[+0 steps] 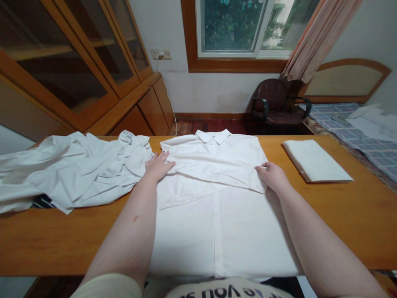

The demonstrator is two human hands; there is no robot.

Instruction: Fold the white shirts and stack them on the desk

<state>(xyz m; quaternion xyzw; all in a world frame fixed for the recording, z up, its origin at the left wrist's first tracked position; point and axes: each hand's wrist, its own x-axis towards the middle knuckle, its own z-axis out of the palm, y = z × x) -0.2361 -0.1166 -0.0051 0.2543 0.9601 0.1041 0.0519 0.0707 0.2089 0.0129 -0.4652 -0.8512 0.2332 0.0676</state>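
Observation:
A white button-up shirt [189, 231] lies front side up on the table, its collar at the far edge and its hem at the near edge. Both sleeves are folded across its chest, one over the other. My left hand [159, 166] rests with spread fingers on the shirt's left edge, by the fold of the upper sleeve. At the right edge, my right hand [273, 177] pinches the cuff end of that upper sleeve between thumb and fingers.
Crumpled white shirts [77, 169] are heaped on the left of the wooden table [335, 219]. A folded white garment [316, 160] lies to the right. Beyond the table stand a brown office chair [273, 99], a glass-door cabinet [124, 91] and a bed [350, 120].

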